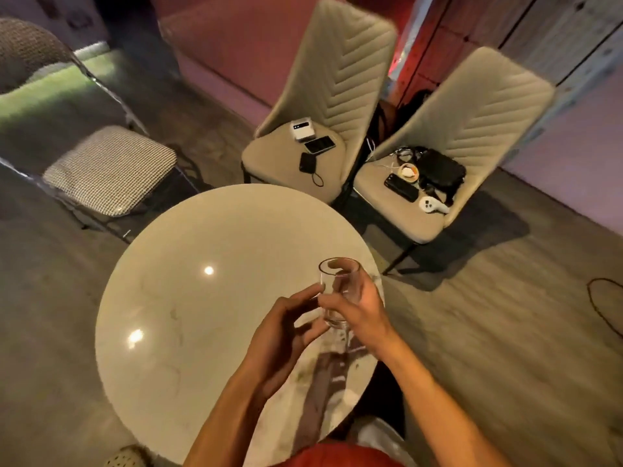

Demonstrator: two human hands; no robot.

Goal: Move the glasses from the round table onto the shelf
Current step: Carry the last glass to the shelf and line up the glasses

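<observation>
Right hand [354, 306] grips one glass [338, 291] above the desk [188, 298] edge, left hand [286, 332] loosely cupped beside it, touch unclear; desk otherwise bare, shelf unseen, placement judged pending.

Clear glass tumbler [338, 291]; glossy, seemingly marble round table [188, 298]; quilted chairs [340, 72].

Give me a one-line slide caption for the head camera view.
Right hand holds a clear drinking glass above the round marble-look table, left hand cupped beside it.
</observation>
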